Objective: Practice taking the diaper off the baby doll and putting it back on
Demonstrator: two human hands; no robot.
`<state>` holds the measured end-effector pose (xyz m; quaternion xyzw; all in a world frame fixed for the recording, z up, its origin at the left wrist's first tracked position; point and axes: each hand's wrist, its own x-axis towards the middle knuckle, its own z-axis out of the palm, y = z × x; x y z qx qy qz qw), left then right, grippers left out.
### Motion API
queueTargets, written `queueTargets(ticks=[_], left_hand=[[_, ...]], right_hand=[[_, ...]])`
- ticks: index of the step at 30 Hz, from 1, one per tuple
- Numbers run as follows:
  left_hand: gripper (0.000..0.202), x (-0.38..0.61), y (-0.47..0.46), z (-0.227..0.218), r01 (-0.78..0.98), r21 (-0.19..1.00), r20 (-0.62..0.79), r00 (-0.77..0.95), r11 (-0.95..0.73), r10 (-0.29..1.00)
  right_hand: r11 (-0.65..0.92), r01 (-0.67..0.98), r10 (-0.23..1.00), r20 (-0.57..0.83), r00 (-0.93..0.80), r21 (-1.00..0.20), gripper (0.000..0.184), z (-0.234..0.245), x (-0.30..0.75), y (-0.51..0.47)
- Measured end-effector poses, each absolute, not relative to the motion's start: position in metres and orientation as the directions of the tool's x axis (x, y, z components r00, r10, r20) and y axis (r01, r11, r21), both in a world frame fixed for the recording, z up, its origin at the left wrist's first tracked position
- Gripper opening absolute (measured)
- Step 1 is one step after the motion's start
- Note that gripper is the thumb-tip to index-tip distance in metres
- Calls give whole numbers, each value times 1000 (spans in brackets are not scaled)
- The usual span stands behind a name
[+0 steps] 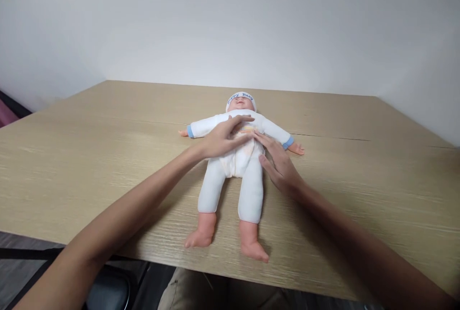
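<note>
A baby doll [250, 195] lies on its back on the wooden table, its head toward the wall and its feet toward me. It wears a white suit with blue cuffs and a white cap [240, 97] with blue lettering. Around its hips is a white diaper [235, 162]. My left hand [224, 136] reaches over the doll's belly with the fingers stretched out and apart. My right hand [278, 161] is at the doll's other side, fingers extended, their tips at the diaper's upper edge. Part of the belly is hidden under my hands.
The wooden table [108, 166] meets a white wall [230, 27] at the back. A thin seam runs across the tabletop. Below the near edge are a dark chair seat [109, 288] and my trouser leg [192, 291]. Something dark and purple [9, 113] shows at the far left.
</note>
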<state>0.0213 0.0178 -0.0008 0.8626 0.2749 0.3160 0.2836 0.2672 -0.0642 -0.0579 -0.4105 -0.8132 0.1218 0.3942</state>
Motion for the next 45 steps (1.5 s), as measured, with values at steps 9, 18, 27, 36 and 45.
queueTargets(ticks=[9,18,27,36,45], left_hand=[[51,-62,13,-59,526,578,416,468,-624,780],[29,-83,15,-63,814,377,296,346,-441,890],[41,-99,28,-59,757,548,56,392,-356,918],[45,-87,34,-6,368,914,-16,456,-172,890],[39,-9,42,-7,121,986,44,482,-117,875]], right_hand=[[605,690,757,557,-342,-398,48,-39,266,-56],[532,796,743,610,-274,-290,25,16,204,-33],[499,851,833,362,-418,-165,20,11,162,-7],[480,847,857,328,-397,-228,45,11,159,-4],[414,763,910,229,-344,-496,59,22,174,1]])
